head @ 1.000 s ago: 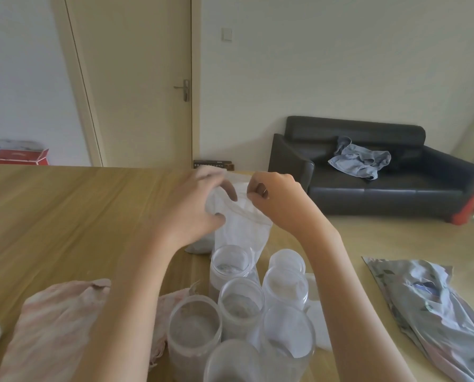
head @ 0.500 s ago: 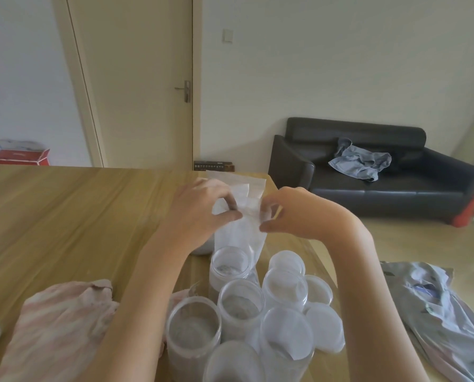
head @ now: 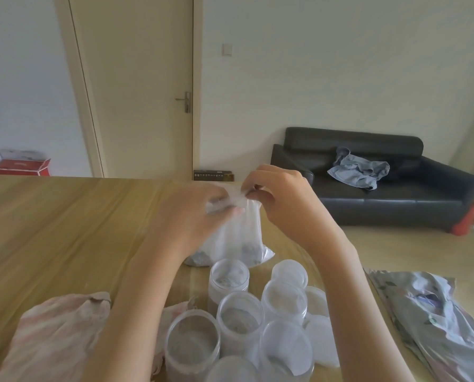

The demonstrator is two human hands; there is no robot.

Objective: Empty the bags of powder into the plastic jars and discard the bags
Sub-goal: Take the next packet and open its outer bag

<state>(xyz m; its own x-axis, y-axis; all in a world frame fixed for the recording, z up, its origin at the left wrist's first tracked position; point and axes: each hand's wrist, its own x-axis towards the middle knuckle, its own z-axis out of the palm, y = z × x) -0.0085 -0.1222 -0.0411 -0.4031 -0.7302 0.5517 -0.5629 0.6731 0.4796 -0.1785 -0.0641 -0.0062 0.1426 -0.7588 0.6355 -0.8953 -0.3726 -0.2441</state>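
both hands (head: pixel 191 216) (head: pixel 282 199) fingers pinching crinkly clear bag (head: pixel 238 230) top, round plastic jars (head: pixel 230 321) crowd near desk (head: pixel 65 216) edge, bare wood far left

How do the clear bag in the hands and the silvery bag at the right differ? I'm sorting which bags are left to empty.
The clear bag stands upright on the table, its top pinched by the left hand and right hand; the silvery bag lies flat and crumpled, untouched. The clear bag shows grey powder at its bottom; the silvery bag is opaque, so its contents cannot be seen. Both rest on the table.
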